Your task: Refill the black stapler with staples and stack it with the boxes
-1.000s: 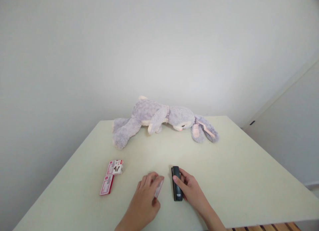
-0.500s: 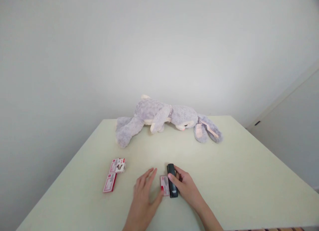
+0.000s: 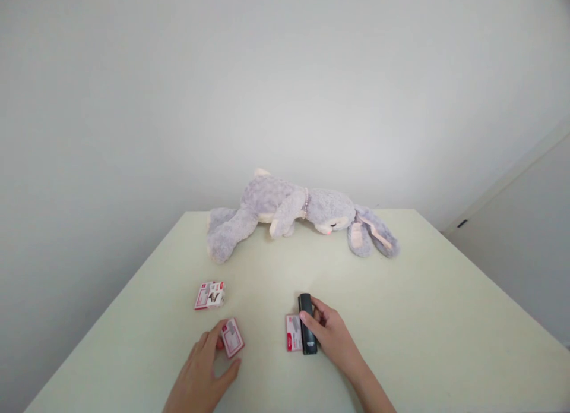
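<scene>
The right hand has its thumb on top and its fingers curled along the right side of a black stapler, pinching it at the near middle of the table. The left hand, to the left, is curved around a small pink-and-white box; its fingertips meet the box's left side and the thumb lies at the near end, though I cannot tell whether it presses. Another flat box with a red end lies just left of the stapler, alongside it.

Farther off to the left, a pink-edged box and a white box with a dark picture sit together, the white one partly covering the other.

The table is a smooth, pale greenish-cream top, its sides narrowing toward the far edge. Along that edge a grey plush rabbit lies stretched out, feet to the left, head and long pink-lined ears to the right, beads around its neck. Behind rises a plain pale grey wall, softly lit. At the far right, beyond the table, a slanting light strip borders a greyer panel, with a small dark mark near its lower end.
</scene>
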The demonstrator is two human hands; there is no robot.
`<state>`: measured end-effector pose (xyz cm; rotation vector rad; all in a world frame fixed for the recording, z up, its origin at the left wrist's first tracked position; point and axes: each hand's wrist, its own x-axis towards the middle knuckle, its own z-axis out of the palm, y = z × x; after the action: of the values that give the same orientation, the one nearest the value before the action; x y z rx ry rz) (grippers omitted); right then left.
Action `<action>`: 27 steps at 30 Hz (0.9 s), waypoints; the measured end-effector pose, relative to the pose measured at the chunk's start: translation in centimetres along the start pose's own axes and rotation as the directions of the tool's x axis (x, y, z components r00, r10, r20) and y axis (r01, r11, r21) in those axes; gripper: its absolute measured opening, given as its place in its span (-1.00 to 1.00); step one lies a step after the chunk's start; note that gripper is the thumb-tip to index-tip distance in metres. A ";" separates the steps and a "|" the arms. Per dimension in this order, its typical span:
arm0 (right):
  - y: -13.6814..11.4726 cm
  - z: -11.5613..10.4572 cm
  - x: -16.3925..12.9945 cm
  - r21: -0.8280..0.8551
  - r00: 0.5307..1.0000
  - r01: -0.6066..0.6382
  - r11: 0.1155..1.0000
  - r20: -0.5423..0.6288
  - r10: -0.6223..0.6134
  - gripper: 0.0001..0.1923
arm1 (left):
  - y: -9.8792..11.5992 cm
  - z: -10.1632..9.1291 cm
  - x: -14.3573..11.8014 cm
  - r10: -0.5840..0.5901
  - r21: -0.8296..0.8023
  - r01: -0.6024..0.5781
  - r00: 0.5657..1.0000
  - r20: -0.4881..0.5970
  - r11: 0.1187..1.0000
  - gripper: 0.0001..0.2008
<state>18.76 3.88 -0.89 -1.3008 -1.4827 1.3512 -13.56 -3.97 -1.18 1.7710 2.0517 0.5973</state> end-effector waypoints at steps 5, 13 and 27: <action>0.0 0.0 0.0 -0.005 1.000 0.003 1.000 0.002 -0.003 -0.38 | 4.8 0.4 1.4 0.188 -0.068 -0.183 0.979 0.080 0.981 -0.49; -0.4 0.0 0.1 0.007 0.999 0.040 0.999 0.022 -0.040 -0.44 | 13.4 2.0 2.8 0.388 -0.237 -0.334 0.891 0.238 0.912 -0.39; -0.5 -0.1 -0.1 0.030 0.999 0.020 0.999 0.025 -0.021 -0.45 | 3.6 -2.2 7.1 0.217 -0.110 -0.231 0.968 -0.125 0.967 -0.57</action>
<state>18.80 3.81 -0.33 -1.2509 -1.4837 1.3762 -12.76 3.36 2.63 1.9500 1.8506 0.8897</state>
